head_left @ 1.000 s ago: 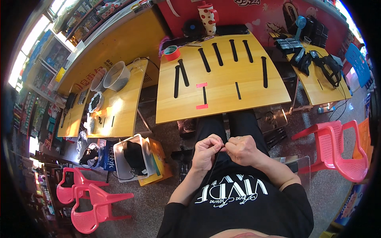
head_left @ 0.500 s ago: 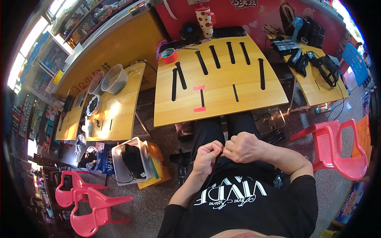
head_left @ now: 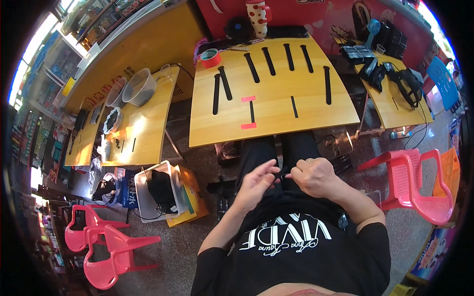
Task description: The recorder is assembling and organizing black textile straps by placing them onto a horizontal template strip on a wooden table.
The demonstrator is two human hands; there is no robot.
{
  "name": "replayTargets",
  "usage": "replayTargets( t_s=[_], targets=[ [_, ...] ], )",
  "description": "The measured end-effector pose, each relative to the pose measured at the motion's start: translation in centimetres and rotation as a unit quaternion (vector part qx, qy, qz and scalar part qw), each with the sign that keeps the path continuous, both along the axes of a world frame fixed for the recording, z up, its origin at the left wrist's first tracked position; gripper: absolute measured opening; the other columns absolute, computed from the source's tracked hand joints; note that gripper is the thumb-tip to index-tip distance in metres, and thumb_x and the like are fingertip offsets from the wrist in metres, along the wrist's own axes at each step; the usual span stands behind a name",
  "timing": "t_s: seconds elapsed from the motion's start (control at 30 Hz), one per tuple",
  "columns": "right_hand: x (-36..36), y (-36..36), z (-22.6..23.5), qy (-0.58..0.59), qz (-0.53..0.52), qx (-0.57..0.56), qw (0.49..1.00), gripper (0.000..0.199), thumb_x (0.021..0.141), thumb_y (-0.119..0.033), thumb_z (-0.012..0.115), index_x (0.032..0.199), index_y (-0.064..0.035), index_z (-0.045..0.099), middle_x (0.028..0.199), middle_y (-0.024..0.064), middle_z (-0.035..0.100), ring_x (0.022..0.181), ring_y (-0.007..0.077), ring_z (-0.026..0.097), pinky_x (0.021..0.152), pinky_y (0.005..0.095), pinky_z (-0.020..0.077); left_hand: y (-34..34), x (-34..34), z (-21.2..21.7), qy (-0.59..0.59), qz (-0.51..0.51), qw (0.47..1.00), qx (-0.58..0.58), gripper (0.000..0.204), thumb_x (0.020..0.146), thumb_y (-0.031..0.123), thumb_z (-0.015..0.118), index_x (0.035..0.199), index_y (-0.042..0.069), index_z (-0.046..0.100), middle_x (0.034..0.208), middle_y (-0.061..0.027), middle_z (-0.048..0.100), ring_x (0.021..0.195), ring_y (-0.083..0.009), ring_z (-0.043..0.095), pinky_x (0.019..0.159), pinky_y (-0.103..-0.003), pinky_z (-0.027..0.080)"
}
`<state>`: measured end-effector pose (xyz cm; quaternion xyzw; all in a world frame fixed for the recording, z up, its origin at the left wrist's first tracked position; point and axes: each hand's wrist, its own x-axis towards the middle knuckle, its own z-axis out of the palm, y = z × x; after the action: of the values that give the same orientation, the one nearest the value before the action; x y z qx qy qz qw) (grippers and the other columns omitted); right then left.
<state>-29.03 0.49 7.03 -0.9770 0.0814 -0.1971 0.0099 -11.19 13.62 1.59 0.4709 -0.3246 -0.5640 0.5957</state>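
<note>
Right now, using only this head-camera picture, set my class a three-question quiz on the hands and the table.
1. True or false: both hands are raised over the wooden table.
2. What lies at the table's far left corner? A) a red tape roll B) a glass bottle C) a folded cloth
3. What colour are the two small markers either end of the short black strip near the table's front edge?

Key:
1. False; they meet at the person's lap, pinching a small dark piece.
2. A, the red tape roll.
3. Pink-red markers.
</note>
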Motion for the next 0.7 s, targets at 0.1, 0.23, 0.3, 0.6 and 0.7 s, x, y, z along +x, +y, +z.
replayTargets(
  t_s=[0.1, 0.23, 0.3, 0.6, 0.7],
  targets=[
    [0.9, -0.1, 0.2, 0.027, -0.023, -0.034, 0.999, 0.023, 0.082, -0.024, 0.064, 0.066, -0.0096, 0.055, 0.063, 0.0054, 0.054, 0.054, 0.0205, 0.058, 0.046, 0.0307, 0.0446, -1.0, -1.4, 0.6, 0.002, -0.007, 1.000, -0.006, 0.038, 0.099, 0.019, 0.054, 0.133, 0.001, 0.051, 0.107, -0.0046, 0.065, 0.085, -0.0094, 0.061, 0.069, -0.021, 0.049],
    [1.5, 0.6, 0.8, 0.015, -0.009, -0.074, 0.997, 0.016, 0.075, -0.021, 0.064, 0.067, -0.0087, 0.056, 0.065, 0.0059, 0.054, 0.057, 0.0198, 0.059, 0.046, 0.0303, 0.0442, -1.4, -1.7, 0.0, 0.043, 0.039, 0.998, 0.005, 0.029, 0.099, 0.018, 0.054, 0.122, 0.001, 0.059, 0.094, -0.0034, 0.067, 0.076, -0.0079, 0.061, 0.058, -0.020, 0.046],
    [2.1, 0.7, 1.1, 0.006, 0.002, -0.055, 0.998, 0.016, 0.075, -0.021, 0.064, 0.068, -0.0087, 0.057, 0.065, 0.0056, 0.054, 0.057, 0.0194, 0.059, 0.046, 0.0302, 0.0440, -1.4, -1.8, 0.2, 0.046, 0.051, 0.998, 0.009, 0.021, 0.098, 0.018, 0.056, 0.109, 0.002, 0.065, 0.086, -0.0032, 0.068, 0.069, -0.0074, 0.061, 0.053, -0.019, 0.043],
    [3.3, 1.4, 0.4, -0.025, 0.101, -0.177, 0.979, 0.018, 0.072, -0.024, 0.064, 0.064, -0.0106, 0.054, 0.062, 0.0019, 0.047, 0.053, 0.0153, 0.053, 0.041, 0.0281, 0.0354, -2.1, -0.4, 0.2, 0.113, 0.076, 0.990, 0.021, 0.018, 0.095, 0.012, 0.057, 0.084, 0.001, 0.068, 0.077, -0.0030, 0.066, 0.064, -0.0089, 0.058, 0.058, -0.024, 0.046],
    [3.9, 2.2, 0.0, -0.020, 0.141, -0.220, 0.965, 0.013, 0.066, -0.019, 0.060, 0.063, -0.0098, 0.052, 0.061, 0.0018, 0.045, 0.052, 0.0136, 0.050, 0.040, 0.0265, 0.0335, -2.0, -0.6, -0.2, 0.028, 0.141, 0.989, -0.016, 0.021, 0.095, 0.010, 0.057, 0.082, -0.002, 0.068, 0.077, -0.0017, 0.066, 0.069, -0.0058, 0.055, 0.065, -0.021, 0.044]
  ],
)
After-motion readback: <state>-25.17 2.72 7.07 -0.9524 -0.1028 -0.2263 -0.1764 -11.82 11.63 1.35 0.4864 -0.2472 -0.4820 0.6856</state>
